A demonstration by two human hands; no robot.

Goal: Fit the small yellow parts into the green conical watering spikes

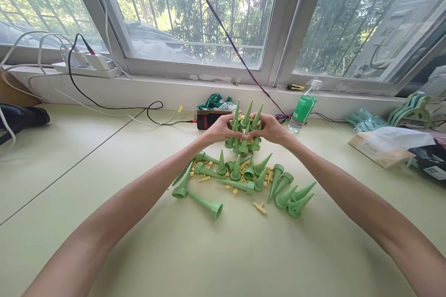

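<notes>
Both of my hands reach out to the far middle of the table. My left hand (223,130) closes on the left side of a cluster of upright green watering spikes (243,147). From the right, my right hand (273,129) grips the same cluster, its thumb towards the left one. The spikes stand points up, packed side by side. Nearer to me lie many loose green cone-shaped spikes (207,205), some on their sides, some upright. Small yellow plastic pieces (235,191) are scattered among them. One yellow T-shaped valve (259,208) lies apart in front.
Behind my hands lies a black device (205,120) with a cable plugged in. A water bottle (304,107) stands back right. At the right are a tissue pack (378,146) and green hangers (413,110). A power strip (90,68) sits on the left sill.
</notes>
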